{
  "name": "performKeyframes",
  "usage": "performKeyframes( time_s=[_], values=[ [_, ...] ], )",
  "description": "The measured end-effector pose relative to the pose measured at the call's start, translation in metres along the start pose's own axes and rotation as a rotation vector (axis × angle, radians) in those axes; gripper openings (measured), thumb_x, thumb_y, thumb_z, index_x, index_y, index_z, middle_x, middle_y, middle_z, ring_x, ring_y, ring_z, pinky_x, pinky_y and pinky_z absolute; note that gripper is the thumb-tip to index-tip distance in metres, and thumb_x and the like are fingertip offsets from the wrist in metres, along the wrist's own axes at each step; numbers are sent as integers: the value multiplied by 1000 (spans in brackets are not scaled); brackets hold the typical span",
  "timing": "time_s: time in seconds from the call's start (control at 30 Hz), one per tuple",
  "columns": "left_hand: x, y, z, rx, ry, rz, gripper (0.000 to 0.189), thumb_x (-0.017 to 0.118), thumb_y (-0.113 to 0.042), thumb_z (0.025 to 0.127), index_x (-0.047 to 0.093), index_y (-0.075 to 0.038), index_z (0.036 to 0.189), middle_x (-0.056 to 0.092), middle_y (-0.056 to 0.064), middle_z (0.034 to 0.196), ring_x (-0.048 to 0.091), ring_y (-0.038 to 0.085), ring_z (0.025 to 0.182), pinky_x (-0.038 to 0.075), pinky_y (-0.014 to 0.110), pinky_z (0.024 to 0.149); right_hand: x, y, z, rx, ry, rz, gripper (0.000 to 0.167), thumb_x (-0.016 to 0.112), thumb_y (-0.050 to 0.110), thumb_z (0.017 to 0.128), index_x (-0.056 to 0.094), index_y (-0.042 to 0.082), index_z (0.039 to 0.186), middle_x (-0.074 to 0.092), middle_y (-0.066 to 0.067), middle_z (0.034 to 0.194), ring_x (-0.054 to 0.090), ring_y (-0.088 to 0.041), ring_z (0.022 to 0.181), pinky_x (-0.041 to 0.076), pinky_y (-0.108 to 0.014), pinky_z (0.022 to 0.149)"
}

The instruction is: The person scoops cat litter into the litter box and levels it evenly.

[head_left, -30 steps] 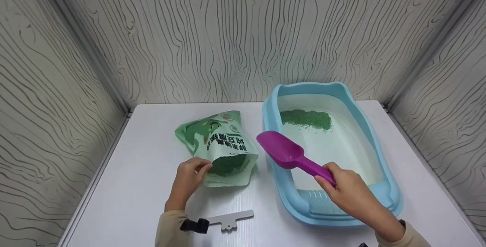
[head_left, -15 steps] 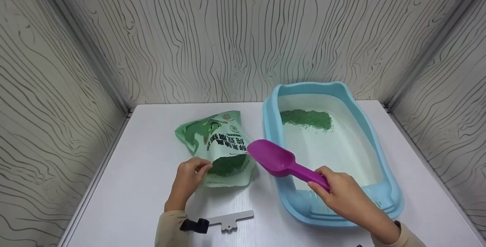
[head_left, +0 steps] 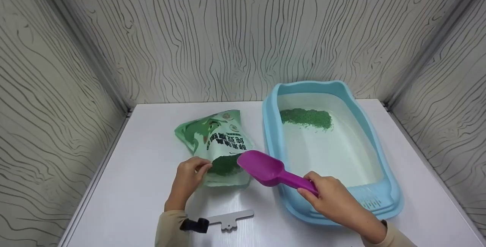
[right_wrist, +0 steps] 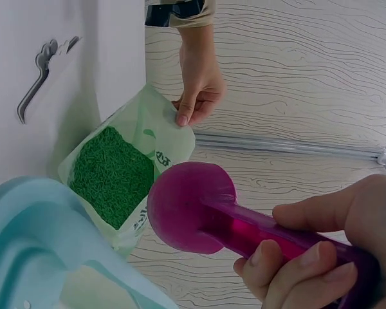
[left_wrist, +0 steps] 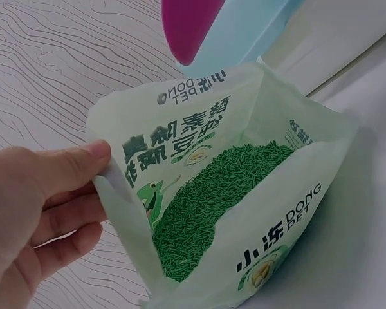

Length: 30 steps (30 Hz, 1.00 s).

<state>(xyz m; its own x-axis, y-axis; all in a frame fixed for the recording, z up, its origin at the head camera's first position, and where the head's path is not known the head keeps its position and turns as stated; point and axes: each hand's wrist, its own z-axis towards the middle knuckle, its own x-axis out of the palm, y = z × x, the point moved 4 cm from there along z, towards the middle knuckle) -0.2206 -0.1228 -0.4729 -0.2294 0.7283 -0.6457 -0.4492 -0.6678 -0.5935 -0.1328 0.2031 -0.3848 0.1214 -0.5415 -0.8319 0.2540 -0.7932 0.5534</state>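
Observation:
My left hand (head_left: 190, 175) pinches the edge of the mouth of a green cat litter bag (head_left: 222, 135), which lies on the table with its mouth toward me. Green litter pellets (left_wrist: 212, 199) fill the inside in the left wrist view. By its handle, my right hand (head_left: 330, 199) grips a magenta scoop (head_left: 262, 169). The scoop's bowl looks bare and hangs beside the bag's mouth, overlapping its right edge in the head view. A light blue litter box (head_left: 274, 137) stands to the right, with a patch of green pellets (head_left: 307, 118) at its far left.
A grey flat clip (head_left: 229, 219) lies on the white table (head_left: 129, 186), in front of the bag and near my left wrist. Wood-grain panels (head_left: 228, 38) rise behind the table and along both sides.
My right hand has moved the scoop left and toward me, from over the litter box's left rim to the bag's mouth. The left hand keeps its pinch on the bag.

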Motion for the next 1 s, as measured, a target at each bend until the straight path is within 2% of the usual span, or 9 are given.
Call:
performKeyframes(
  time_s=[0.37,0.63,0.83,1.0],
  values=[
    [1,1,0,-19,11,-9,5,72,-10,85,74,-6,82,73,3,77,63,10,67,53,23,61,15,-1,7,36,33,18,20,69,20,88,61,4,95,46,4,61,38,-3,53,32,-15,49],
    [1,0,-1,20,-18,-5,4,73,-9,83,74,-5,80,72,4,75,63,10,65,53,22,60,34,0,14,-1,-11,-11,17,70,18,86,61,4,88,45,3,59,37,-4,54,30,-16,49],
    [0,-1,-2,53,-43,15,8,73,-11,83,73,-4,79,71,3,73,63,11,64,53,22,60,51,1,18,19,-23,-4,17,71,16,85,60,3,83,45,3,58,37,-6,52,29,-16,47],
    [0,-2,-2,49,-44,14,9,73,-11,83,73,-4,79,71,4,73,63,11,64,53,22,60,60,4,22,31,-44,-35,17,72,13,83,60,2,80,48,0,58,39,-8,52,29,-17,47]
  ],
)
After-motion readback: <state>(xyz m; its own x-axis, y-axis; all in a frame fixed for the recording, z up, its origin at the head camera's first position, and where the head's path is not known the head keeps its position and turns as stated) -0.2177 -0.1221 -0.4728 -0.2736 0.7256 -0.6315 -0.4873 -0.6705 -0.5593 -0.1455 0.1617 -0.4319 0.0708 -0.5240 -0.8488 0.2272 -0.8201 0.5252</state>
